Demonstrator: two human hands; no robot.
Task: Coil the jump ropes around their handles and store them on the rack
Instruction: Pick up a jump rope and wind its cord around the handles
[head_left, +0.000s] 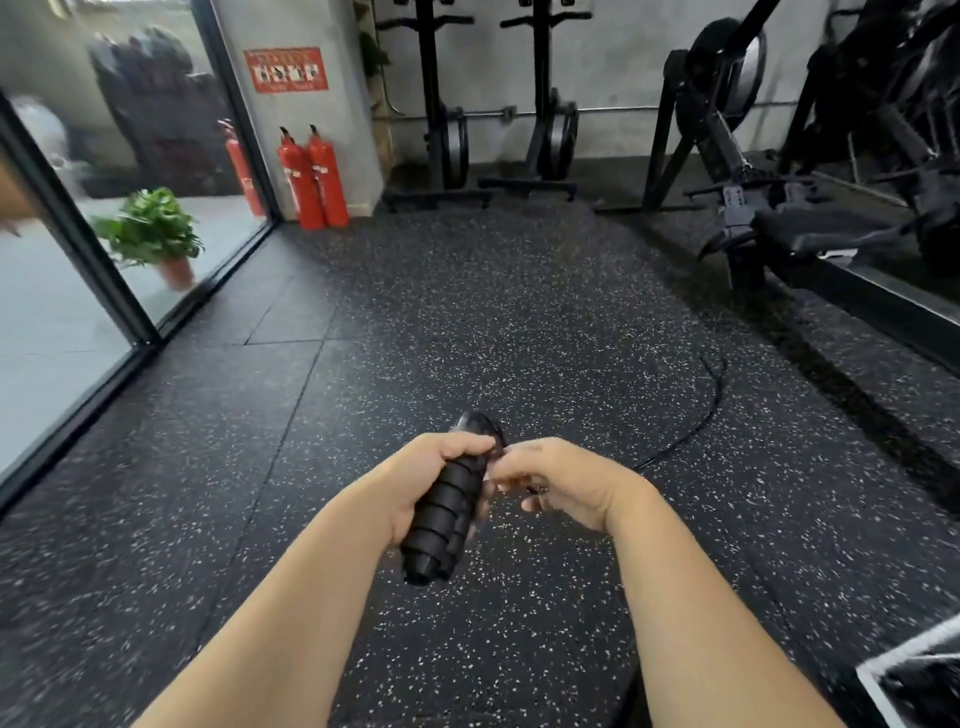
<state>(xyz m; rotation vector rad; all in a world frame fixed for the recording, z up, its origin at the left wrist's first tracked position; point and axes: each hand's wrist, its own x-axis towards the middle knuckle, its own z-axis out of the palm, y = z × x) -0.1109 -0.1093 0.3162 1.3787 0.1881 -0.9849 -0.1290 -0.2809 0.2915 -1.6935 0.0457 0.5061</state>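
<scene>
My left hand (426, 478) grips a pair of black jump rope handles (447, 514) held together, with black rope wound in several turns around them. My right hand (561, 480) pinches the rope right beside the top of the handles. From there the loose part of the black rope (711, 400) trails off to the right and curves across the speckled rubber floor. No storage rack for ropes is identifiable in view.
Two red fire extinguishers (311, 179) stand by a pillar at the back left, next to glass doors (130, 208) with a potted plant (156, 234) outside. Black rowing machines (779, 208) line the right side; upright machines (447, 104) stand against the back wall.
</scene>
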